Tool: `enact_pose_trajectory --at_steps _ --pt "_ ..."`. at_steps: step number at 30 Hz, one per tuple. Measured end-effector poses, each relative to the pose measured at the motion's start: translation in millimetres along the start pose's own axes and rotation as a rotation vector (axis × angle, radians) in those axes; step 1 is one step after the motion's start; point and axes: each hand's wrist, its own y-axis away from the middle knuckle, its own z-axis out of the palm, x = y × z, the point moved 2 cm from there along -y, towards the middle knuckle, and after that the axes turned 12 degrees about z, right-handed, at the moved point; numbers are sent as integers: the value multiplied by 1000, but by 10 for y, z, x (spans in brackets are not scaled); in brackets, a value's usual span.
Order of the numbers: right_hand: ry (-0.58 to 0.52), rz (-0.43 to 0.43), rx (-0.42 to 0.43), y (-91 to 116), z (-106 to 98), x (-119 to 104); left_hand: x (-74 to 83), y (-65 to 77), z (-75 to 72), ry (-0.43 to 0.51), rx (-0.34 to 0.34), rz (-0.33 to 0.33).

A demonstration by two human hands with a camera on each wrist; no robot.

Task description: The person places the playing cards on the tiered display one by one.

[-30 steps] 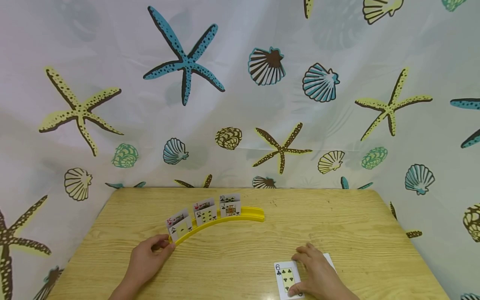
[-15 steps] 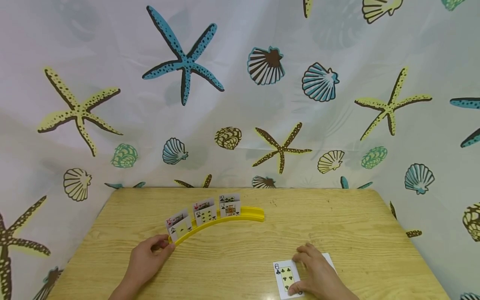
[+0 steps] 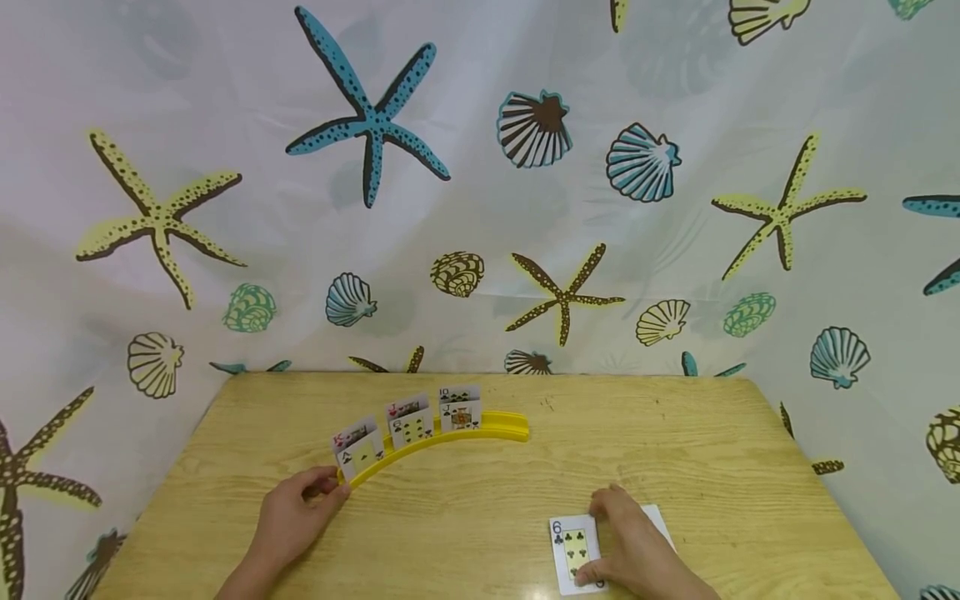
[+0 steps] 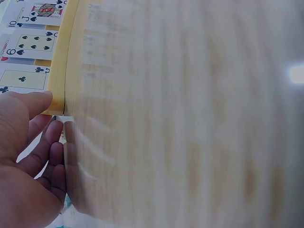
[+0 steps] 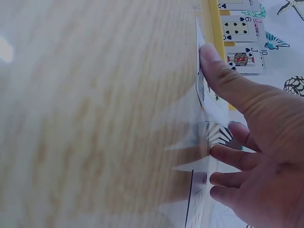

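My left hand point(image 3: 288, 517) pinches the near left end of a curved yellow playing card holder point(image 3: 504, 427), thumb in front and fingers behind. In the holder, an ace of clubs point(image 3: 363, 457), a six of spades point(image 3: 413, 431) and a black jack point(image 3: 461, 416) stand before a red king, a red jack and a ten. At the right, my right hand point(image 3: 637, 546) holds a six of clubs point(image 3: 576, 546) between thumb and index finger. In the right wrist view this card point(image 5: 216, 111) bows up off the table. Another card point(image 3: 660, 525) lies under that hand, mostly hidden.
The wooden table point(image 3: 450, 533) reaches back to a white curtain point(image 3: 465, 208) printed with starfish and shells. More curtain hangs along both sides. Bare wood lies between the two hands and behind the right hand.
The right index finger has shifted slightly along the six of clubs' top right edge. The left hand and the card holder stay where they were.
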Motion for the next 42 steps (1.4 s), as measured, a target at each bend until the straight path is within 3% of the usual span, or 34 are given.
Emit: enact_pose_trajectory --at_steps 6,12,19,30,34,42 --pt "-37 27 -14 -18 7 -28 15 -7 -13 -2 -7 -6" --pt "-87 17 38 -9 5 -72 23 -7 -12 2 -14 -8" --pt "-153 -72 146 5 -56 -140 14 -20 -9 2 -9 -9" --pt "-226 -146 125 -107 -152 -215 22 -19 -14 4 -11 -11" --pt "-220 -133 141 -159 -189 -256 14 -16 -14 4 -5 -8" --pt "-213 -191 228 -280 -278 -354 -12 -7 -8 7 -14 -22"
